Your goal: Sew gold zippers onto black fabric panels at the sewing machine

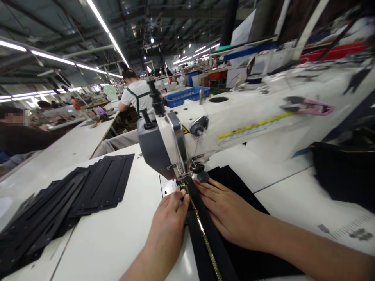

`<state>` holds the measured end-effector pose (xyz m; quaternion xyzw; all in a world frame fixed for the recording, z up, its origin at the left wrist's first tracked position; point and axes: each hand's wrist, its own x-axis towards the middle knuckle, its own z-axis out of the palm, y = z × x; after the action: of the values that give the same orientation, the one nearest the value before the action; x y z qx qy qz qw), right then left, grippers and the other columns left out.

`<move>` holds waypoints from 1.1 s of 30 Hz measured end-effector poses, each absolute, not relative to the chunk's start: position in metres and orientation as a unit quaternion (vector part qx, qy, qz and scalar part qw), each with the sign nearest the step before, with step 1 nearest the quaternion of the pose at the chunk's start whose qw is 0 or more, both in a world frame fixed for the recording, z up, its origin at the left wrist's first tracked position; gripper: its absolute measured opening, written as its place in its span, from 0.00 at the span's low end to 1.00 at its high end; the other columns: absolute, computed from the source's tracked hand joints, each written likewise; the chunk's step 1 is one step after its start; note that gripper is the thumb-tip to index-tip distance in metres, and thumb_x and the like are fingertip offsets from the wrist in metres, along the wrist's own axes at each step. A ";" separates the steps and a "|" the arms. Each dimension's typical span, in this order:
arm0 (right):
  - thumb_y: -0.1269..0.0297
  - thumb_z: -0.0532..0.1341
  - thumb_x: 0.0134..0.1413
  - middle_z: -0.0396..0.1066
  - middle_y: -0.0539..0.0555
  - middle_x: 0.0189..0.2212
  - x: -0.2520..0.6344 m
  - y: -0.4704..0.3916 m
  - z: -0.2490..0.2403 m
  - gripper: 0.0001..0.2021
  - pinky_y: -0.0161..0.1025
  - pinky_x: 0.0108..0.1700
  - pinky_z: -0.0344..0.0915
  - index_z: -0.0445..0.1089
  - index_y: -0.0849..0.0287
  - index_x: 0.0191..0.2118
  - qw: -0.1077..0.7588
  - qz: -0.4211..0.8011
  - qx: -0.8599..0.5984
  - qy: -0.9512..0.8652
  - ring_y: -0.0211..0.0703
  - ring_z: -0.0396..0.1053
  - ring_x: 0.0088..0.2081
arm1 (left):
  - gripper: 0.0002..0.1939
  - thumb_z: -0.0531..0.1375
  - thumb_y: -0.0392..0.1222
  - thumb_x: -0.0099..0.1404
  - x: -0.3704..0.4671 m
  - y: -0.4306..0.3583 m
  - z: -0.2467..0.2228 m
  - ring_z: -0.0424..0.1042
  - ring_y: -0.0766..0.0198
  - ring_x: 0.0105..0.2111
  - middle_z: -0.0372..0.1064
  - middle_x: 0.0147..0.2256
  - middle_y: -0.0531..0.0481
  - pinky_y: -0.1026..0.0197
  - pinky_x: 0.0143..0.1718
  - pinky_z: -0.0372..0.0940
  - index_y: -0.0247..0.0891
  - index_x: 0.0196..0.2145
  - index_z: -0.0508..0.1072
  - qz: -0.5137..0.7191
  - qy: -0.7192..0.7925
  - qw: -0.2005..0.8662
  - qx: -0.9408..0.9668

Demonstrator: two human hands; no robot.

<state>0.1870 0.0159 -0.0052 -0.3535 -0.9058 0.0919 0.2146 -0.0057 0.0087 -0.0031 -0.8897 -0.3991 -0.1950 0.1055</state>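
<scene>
A black zipper (209,248) with gold teeth runs from the near edge up under the presser foot of a white sewing machine (175,130). At its left edge, close to the needle area, my left hand (168,218) is closed, thumb and forefinger pinched on the zipper. My right hand (227,210) lies flat with fingers stretched out, pressing on the zipper's right side and the black fabric panel (228,177) beneath. The fingertips of both hands are very near the presser foot, which partly hides the zipper's far end.
Overlapping black slotted panels (108,181) lie on the left of the white table (96,242). Another dark piece (345,175) is at the right. Pink-handled thread snips (310,106) rest on the machine arm. A blue crate (187,96) and a co-worker (139,93) are beyond.
</scene>
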 end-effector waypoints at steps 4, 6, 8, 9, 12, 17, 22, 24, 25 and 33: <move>0.71 0.50 0.56 0.54 0.60 0.58 0.186 0.017 -0.004 0.23 0.50 0.61 0.43 0.55 0.60 0.59 0.225 0.100 -0.360 -0.900 0.45 0.47 0.61 | 0.17 0.48 0.25 0.61 -0.007 0.012 -0.002 0.69 0.57 0.41 0.67 0.43 0.40 0.54 0.40 0.70 0.34 0.45 0.67 -0.196 -0.402 0.100 -0.889; 0.71 0.50 0.56 0.54 0.60 0.58 0.186 0.017 -0.004 0.24 0.51 0.61 0.44 0.53 0.60 0.60 0.230 0.102 -0.356 -0.900 0.46 0.48 0.60 | 0.18 0.48 0.25 0.60 -0.007 0.013 -0.002 0.69 0.57 0.40 0.66 0.42 0.41 0.55 0.39 0.70 0.35 0.45 0.68 -0.205 -0.402 0.089 -0.888; 0.71 0.50 0.57 0.54 0.60 0.58 0.186 0.019 -0.004 0.24 0.51 0.61 0.44 0.53 0.60 0.60 0.231 0.102 -0.350 -0.902 0.46 0.48 0.60 | 0.17 0.49 0.25 0.60 -0.006 0.013 -0.002 0.70 0.58 0.39 0.66 0.41 0.42 0.56 0.39 0.70 0.35 0.44 0.68 -0.214 -0.402 0.079 -0.887; 0.71 0.50 0.56 0.54 0.61 0.58 0.186 0.020 -0.005 0.24 0.51 0.61 0.44 0.53 0.60 0.60 0.230 0.102 -0.348 -0.903 0.46 0.48 0.60 | 0.17 0.49 0.25 0.60 -0.006 0.013 -0.002 0.70 0.58 0.38 0.66 0.40 0.42 0.56 0.39 0.70 0.35 0.44 0.68 -0.216 -0.404 0.074 -0.886; 0.71 0.50 0.56 0.55 0.62 0.58 0.186 0.027 -0.006 0.24 0.52 0.60 0.44 0.54 0.60 0.59 0.226 0.098 -0.342 -0.907 0.47 0.49 0.60 | 0.15 0.50 0.26 0.59 -0.005 0.016 0.000 0.70 0.60 0.36 0.66 0.38 0.44 0.57 0.38 0.70 0.36 0.41 0.69 -0.206 -0.419 0.062 -0.882; 0.75 0.50 0.55 0.62 0.61 0.53 0.189 0.027 0.002 0.21 0.52 0.58 0.51 0.61 0.61 0.54 0.257 0.090 -0.318 -0.908 0.47 0.55 0.56 | 0.14 0.49 0.27 0.60 -0.005 0.020 0.006 0.70 0.60 0.34 0.65 0.36 0.45 0.57 0.36 0.70 0.35 0.40 0.70 -0.174 -0.441 0.042 -0.880; 0.67 0.56 0.54 0.70 0.57 0.36 0.192 -0.019 0.006 0.06 0.42 0.45 0.65 0.70 0.61 0.34 0.317 0.040 -0.263 -0.910 0.43 0.67 0.39 | 0.18 0.51 0.27 0.58 -0.014 0.009 0.010 0.70 0.59 0.41 0.66 0.43 0.42 0.57 0.42 0.68 0.35 0.45 0.69 -0.200 -0.426 -0.006 -0.882; 0.65 0.59 0.53 0.71 0.57 0.34 0.190 -0.038 0.000 0.06 0.41 0.44 0.66 0.69 0.62 0.35 0.331 -0.007 -0.232 -0.915 0.44 0.67 0.39 | 0.19 0.52 0.27 0.58 -0.017 0.000 0.010 0.68 0.57 0.46 0.66 0.46 0.42 0.55 0.46 0.67 0.36 0.46 0.69 -0.221 -0.410 -0.012 -0.885; 0.66 0.59 0.53 0.71 0.57 0.34 0.189 -0.045 -0.003 0.07 0.41 0.44 0.67 0.69 0.62 0.37 0.340 -0.030 -0.226 -0.912 0.45 0.67 0.40 | 0.18 0.52 0.27 0.58 -0.018 -0.004 0.010 0.67 0.57 0.47 0.67 0.46 0.43 0.54 0.47 0.66 0.37 0.45 0.70 -0.231 -0.405 -0.008 -0.885; 0.81 0.47 0.51 0.72 0.64 0.33 0.177 -0.054 -0.018 0.14 0.45 0.41 0.69 0.70 0.69 0.34 0.370 -0.114 -0.190 -0.902 0.53 0.69 0.39 | 0.15 0.53 0.27 0.59 -0.012 -0.018 0.007 0.69 0.56 0.45 0.70 0.45 0.43 0.48 0.49 0.64 0.34 0.43 0.71 -0.229 -0.391 0.055 -0.890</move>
<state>0.1771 -0.0545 -0.0177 -0.1903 -0.9021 -0.1143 0.3700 -0.0119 -0.0178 0.0067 -0.8897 -0.3911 -0.2290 0.0549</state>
